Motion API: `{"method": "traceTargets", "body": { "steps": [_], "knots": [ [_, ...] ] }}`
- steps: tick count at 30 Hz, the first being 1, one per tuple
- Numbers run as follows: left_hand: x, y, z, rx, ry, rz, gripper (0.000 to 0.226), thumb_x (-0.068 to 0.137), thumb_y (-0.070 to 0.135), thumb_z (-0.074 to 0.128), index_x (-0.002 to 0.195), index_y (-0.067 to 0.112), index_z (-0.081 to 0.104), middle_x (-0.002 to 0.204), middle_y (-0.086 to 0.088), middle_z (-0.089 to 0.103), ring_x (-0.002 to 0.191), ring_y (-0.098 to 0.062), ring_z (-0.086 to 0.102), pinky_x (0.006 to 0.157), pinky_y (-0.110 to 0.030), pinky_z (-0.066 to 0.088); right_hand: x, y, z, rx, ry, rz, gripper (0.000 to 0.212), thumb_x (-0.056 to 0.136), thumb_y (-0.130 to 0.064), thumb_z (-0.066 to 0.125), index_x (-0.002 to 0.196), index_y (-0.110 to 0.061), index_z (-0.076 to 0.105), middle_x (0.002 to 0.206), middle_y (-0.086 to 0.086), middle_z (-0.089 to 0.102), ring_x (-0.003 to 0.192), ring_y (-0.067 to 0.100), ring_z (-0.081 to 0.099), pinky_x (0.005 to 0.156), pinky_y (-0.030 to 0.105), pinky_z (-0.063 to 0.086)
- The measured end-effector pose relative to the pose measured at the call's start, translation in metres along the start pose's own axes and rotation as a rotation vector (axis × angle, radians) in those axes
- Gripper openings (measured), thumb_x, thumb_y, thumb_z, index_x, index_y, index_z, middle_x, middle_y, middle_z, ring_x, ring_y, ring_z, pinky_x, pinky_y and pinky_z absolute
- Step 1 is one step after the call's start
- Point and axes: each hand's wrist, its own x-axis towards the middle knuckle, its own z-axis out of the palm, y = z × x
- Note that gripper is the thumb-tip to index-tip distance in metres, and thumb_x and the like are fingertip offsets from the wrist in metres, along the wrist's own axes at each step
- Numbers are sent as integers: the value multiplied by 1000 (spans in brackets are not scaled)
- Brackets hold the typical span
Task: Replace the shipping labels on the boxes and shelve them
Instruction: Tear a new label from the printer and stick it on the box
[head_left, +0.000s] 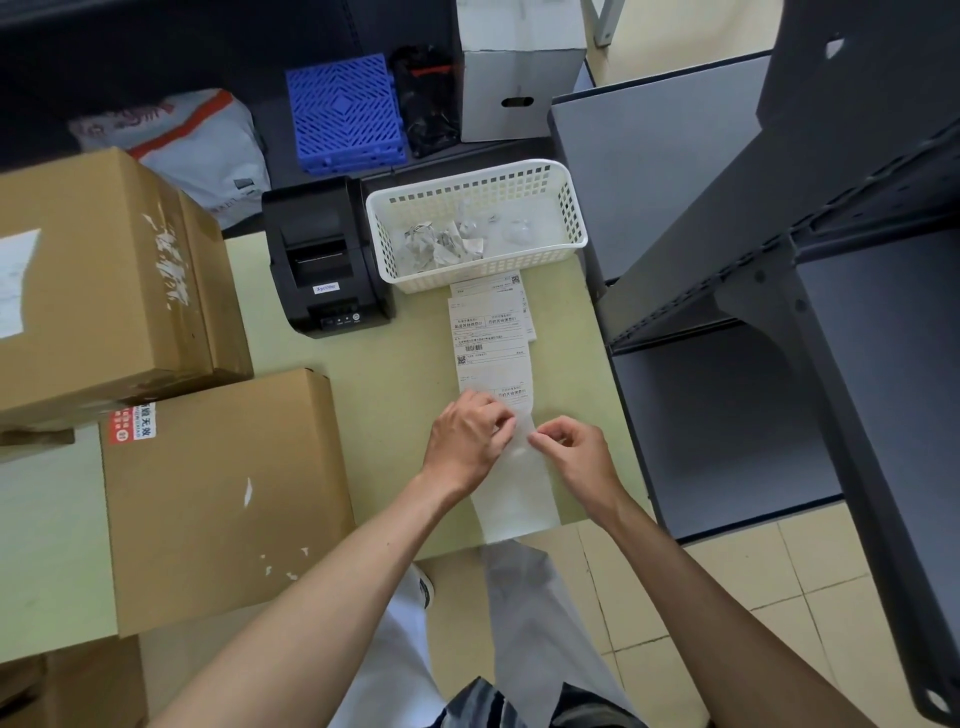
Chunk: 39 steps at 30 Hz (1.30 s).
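A view from above looks down on a pale green surface (395, 374) where a person works with both bare hands. A long strip of shipping labels (491, 343) runs from under a white basket (475, 223) at the far edge of the surface straight back toward the near edge, where its blank backing paper hangs over and down toward the floor. The left hand (467, 436) and the right hand (576, 452) meet over the strip near the right edge of the surface. The fingers of both hands are curled and pinch the paper between thumb and fingertips, just beside each other (whether they hold a label or only the backing cannot be told).

The basket holds crumpled scraps of paper. Just beside it on the left stands a black label printer (324, 254). Along the left edge of the surface sit two brown cardboard boxes: the nearer box (223, 493) carries a small red and white sticker at its far left corner and pale torn patches on top, and the farther box (104, 280) shows white scuffs and a white label on top. To the right of the surface stands a dark grey metal shelf (779, 291). Beyond the far edge lie a blue plastic grid (345, 111), a grey mailing bag (202, 140) and a white carton (519, 78).
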Motion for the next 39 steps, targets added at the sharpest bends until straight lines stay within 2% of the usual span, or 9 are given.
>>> {"method": "traceTargets", "body": {
  "steps": [5, 8, 11, 17, 22, 32, 35, 37, 39],
  "knots": [
    [1, -4, -25, -12, 40, -95, 17, 95, 27, 63, 90, 17, 76, 93, 4, 67, 93, -18, 57, 70, -29, 36, -1, 1, -5, -26, 20, 42, 11, 87, -15, 70, 78, -8, 68, 74, 2, 68, 67, 9, 60, 64, 19, 47],
    [8, -12, -48, 4, 76, -147, 19, 96, 29, 62, 91, 18, 76, 91, 4, 66, 91, -17, 57, 71, -29, 35, -1, -3, -7, -42, 31, 69, 11, 88, -13, 68, 78, -8, 68, 74, 0, 67, 67, 9, 59, 61, 16, 45],
    [15, -19, -70, 38, 112, -182, 19, 96, 31, 61, 92, 20, 76, 93, 3, 67, 93, -18, 56, 73, -30, 36, 1, -6, -6, -82, 36, 87, 10, 88, -15, 69, 80, -9, 68, 76, -1, 67, 69, 9, 60, 63, 20, 44],
    [26, -25, -108, 78, 173, -211, 20, 97, 30, 58, 91, 19, 74, 90, 7, 62, 93, -18, 54, 73, -33, 38, 1, -3, -10, -149, 76, 154, 8, 87, -17, 70, 80, -13, 70, 80, -1, 70, 79, 16, 64, 71, 30, 49],
    [27, -33, -130, 97, 236, -244, 20, 96, 29, 59, 92, 18, 74, 93, 3, 65, 94, -19, 54, 74, -32, 38, 0, -2, -14, -245, 94, 199, 13, 85, -19, 69, 72, -17, 70, 78, -2, 70, 79, 19, 65, 74, 38, 52],
    [16, -37, -154, 99, 327, -225, 21, 98, 29, 59, 92, 16, 74, 92, 2, 66, 92, -18, 53, 72, -30, 37, 3, -16, -8, -325, 90, 215, 11, 87, -20, 69, 78, -14, 69, 82, 2, 71, 82, 24, 66, 76, 39, 54],
    [14, -36, -160, 98, 335, -210, 20, 97, 29, 60, 90, 16, 74, 88, 5, 64, 87, -14, 49, 70, -30, 36, 1, -23, -7, -392, 108, 237, 12, 88, -26, 69, 90, -14, 71, 95, 3, 73, 89, 24, 66, 78, 34, 53],
    [11, -34, -163, 103, 334, -196, 18, 97, 28, 61, 88, 16, 73, 85, 8, 59, 84, -12, 47, 69, -29, 34, 0, -30, -8, -482, 125, 233, 31, 88, -32, 69, 111, -11, 69, 111, 5, 71, 102, 26, 65, 79, 30, 47],
    [7, -29, -167, 114, 333, -177, 18, 97, 28, 61, 87, 17, 72, 84, 9, 57, 84, -13, 49, 69, -29, 35, -1, -44, -9, -473, 143, 217, 40, 88, -35, 68, 118, -9, 66, 115, 7, 69, 105, 26, 64, 82, 31, 49]
  ]
}}
